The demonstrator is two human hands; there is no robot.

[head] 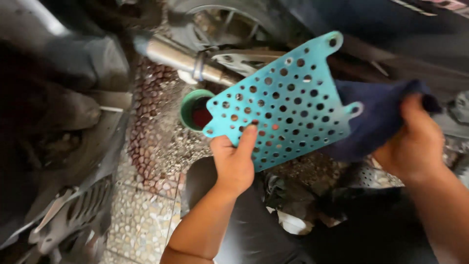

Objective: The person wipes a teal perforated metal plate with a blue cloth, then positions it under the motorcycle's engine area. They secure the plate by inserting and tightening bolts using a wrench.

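My left hand (234, 161) grips the lower edge of a turquoise metal plate (288, 102) drilled with many round holes, held up tilted in the middle of the head view. My right hand (413, 142) clutches a dark blue cloth (376, 117) that lies against the plate's right side and partly behind it. The plate has small tabs with holes at its corners.
A green cup (191, 105) with dark red liquid stands on the pebbled floor (146, 215) behind the plate. A chrome exhaust pipe (181, 58) and a wheel (229, 24) of a motorcycle lie beyond. Dark body panels (58, 146) fill the left side.
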